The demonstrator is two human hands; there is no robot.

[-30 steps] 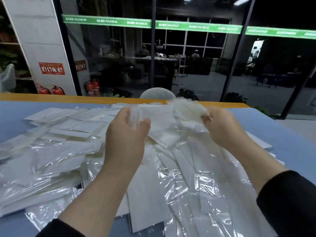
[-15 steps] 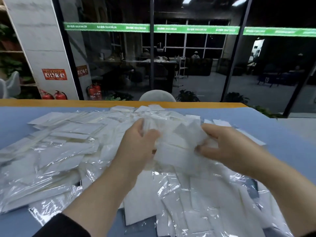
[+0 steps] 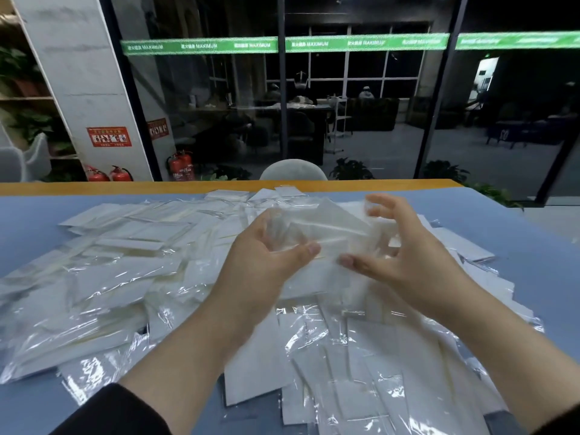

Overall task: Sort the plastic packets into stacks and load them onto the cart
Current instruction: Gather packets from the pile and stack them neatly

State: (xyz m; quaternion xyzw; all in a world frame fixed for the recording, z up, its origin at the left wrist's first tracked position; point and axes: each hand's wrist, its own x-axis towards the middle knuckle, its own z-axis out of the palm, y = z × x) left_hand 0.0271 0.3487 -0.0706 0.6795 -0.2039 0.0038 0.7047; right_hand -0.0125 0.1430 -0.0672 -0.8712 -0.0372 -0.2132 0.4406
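1. The plastic packets [image 3: 103, 287] are showing clear, glossy film over white inserts, with white glare streaking across them.
2. The bunch of packets [image 3: 317, 230] between the hands is looking translucent and whitish.
3. The table [image 3: 28, 221] is showing a pale blue top, and its far edge [image 3: 94, 187] is running orange-yellow.
4. The sleeve [image 3: 119, 412] on the left arm is showing black.
5. The band [image 3: 201, 45] across the glass is glowing green with white lettering.
6. The fire extinguishers [image 3: 120, 174] are showing red.
7. The sign [image 3: 109, 137] on the white, grey-veined pillar [image 3: 75, 73] is showing red with pale markings.
8. The chair back [image 3: 293, 170] is appearing pale grey.
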